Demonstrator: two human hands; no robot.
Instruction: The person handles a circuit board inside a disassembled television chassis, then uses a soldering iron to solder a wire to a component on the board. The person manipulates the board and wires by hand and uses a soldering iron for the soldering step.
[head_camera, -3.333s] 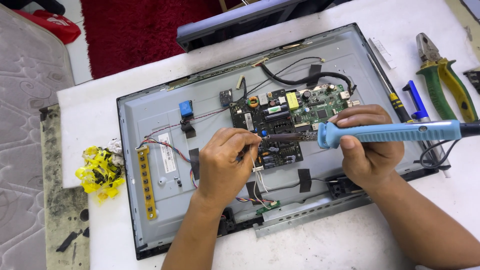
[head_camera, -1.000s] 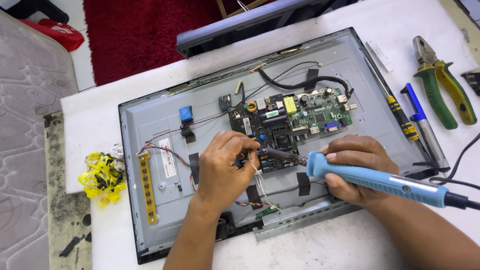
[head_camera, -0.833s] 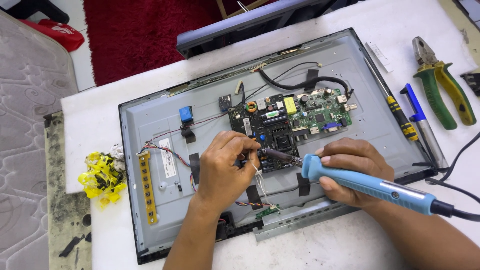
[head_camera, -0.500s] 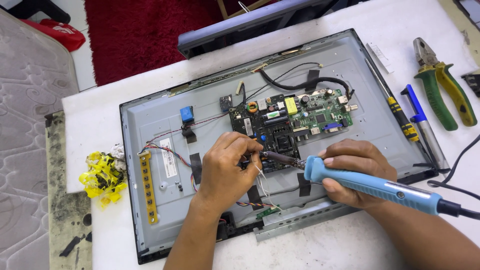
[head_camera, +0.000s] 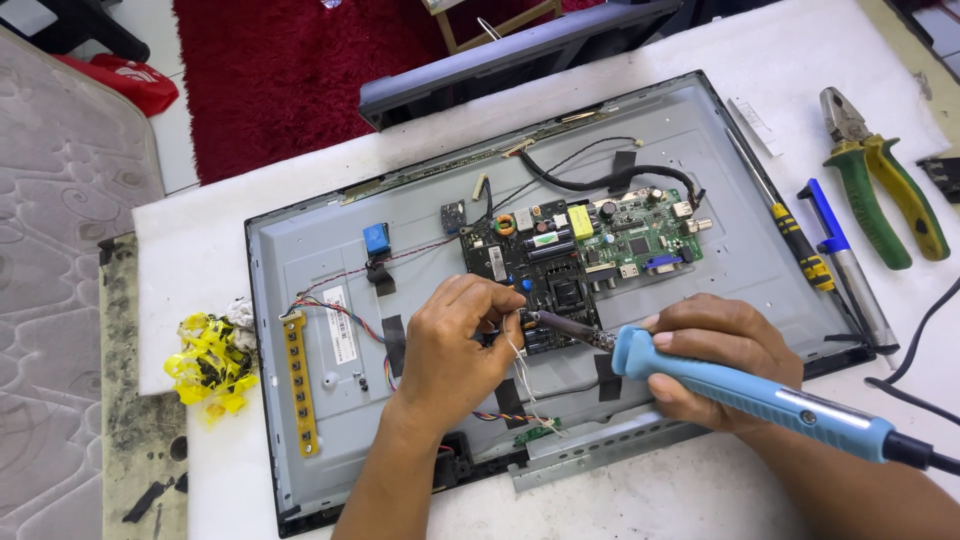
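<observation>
An opened flat television (head_camera: 330, 250) lies back-up on the white table, its grey metal panel bared. A green and black circuit board (head_camera: 580, 250) sits near the middle. My right hand (head_camera: 715, 350) grips a blue soldering iron (head_camera: 750, 395), whose dark tip touches the board's lower left edge. My left hand (head_camera: 450, 350) rests on the panel beside the tip, pinching a thin strand of solder wire (head_camera: 522, 365) at the same spot.
Green-handled pliers (head_camera: 880, 180), a blue-tipped tool (head_camera: 850, 270) and a yellow-black screwdriver (head_camera: 790, 225) lie right of the television. A crumpled yellow wrapper (head_camera: 210, 365) sits at the left. A narrow button strip (head_camera: 298, 380) and coloured wires lie on the panel. A red rug (head_camera: 270, 70) is beyond.
The right hand has lowered and tilted the soldering iron, so its handle points down to the right. The tip stays at the board. The left hand has barely shifted.
</observation>
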